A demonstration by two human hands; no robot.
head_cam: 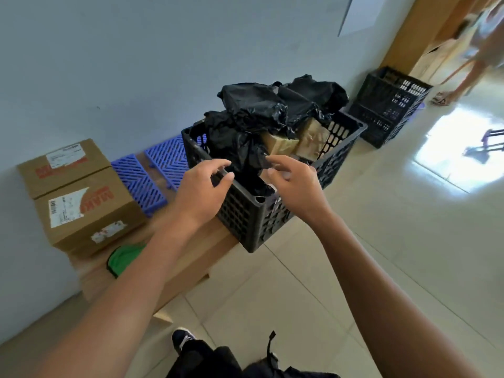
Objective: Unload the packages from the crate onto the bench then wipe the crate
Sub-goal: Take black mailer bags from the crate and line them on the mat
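Two taped cardboard boxes (79,197) are sitting by the wall, a second black crate (387,105) standing on the tiled floor (381,241).

Packages (261,115) in crate (245,214) on bench (196,257), boxes (79,197) left.
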